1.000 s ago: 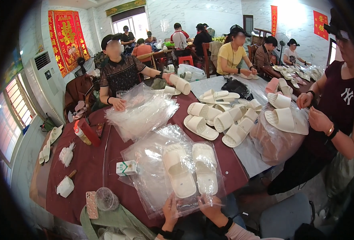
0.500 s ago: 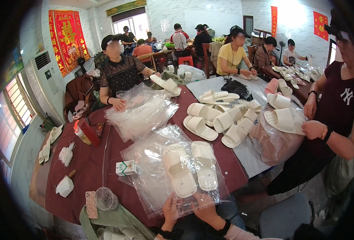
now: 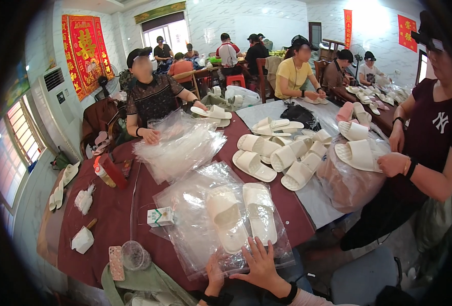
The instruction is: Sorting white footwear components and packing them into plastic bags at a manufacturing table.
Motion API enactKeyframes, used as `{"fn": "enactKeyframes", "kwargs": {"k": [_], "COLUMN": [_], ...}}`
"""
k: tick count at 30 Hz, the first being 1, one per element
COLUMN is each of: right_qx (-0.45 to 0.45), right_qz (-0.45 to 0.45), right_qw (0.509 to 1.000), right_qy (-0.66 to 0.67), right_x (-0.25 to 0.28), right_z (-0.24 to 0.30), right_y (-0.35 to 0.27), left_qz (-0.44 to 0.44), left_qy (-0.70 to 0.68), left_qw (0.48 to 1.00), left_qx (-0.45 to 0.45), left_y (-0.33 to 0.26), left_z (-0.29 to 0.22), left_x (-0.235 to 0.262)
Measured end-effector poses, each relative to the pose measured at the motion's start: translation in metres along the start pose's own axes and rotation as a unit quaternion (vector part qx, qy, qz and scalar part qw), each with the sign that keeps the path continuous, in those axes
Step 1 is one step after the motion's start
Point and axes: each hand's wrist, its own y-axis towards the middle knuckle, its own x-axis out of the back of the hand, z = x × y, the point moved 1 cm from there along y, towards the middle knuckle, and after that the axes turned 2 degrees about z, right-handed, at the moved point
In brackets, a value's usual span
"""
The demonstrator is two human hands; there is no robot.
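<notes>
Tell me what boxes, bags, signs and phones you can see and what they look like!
Clear plastic bag: on the dark red table, under both hands, two white slippers inside.
Pile of clear bags: further up the table, crinkly, see-through.
Small box: left of the bag, white and green.
Phone: near table edge, flat, pinkish patterned back.
Red banner: left wall, tall, gold symbols.
Red hangings: right wall, small.

I see two white slippers [image 3: 243, 217] lying side by side, soles down, inside a clear bag [image 3: 195, 204] near me on the table.
</notes>
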Motion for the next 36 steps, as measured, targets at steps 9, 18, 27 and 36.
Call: {"fn": "enactKeyframes", "kwargs": {"k": [9,18,27,36], "right_qx": [-0.056,-0.099,-0.064,-0.052], "right_qz": [0.135,0.001,-0.032,-0.106], "right_qw": [0.986,0.993,0.997,0.993], "right_qy": [-0.077,-0.067,-0.022,-0.009], "right_x": [-0.014,-0.001,0.012,0.017], "right_z": [-0.022,-0.043,-0.057,-0.066], "right_y": [-0.007,-0.002,0.003,0.005], "left_qz": [0.088,0.242,0.214,0.063], "left_qy": [0.106,0.042,0.290,0.560], "left_qw": [0.990,0.969,0.933,0.798], "left_qx": [0.040,-0.006,-0.010,-0.211], "left_y": [-0.009,-0.035,-0.066,-0.082], "left_z": [-0.057,-0.045,-0.073,-0.065], "left_x": [-0.018,-0.028,-0.033,0.015]}}
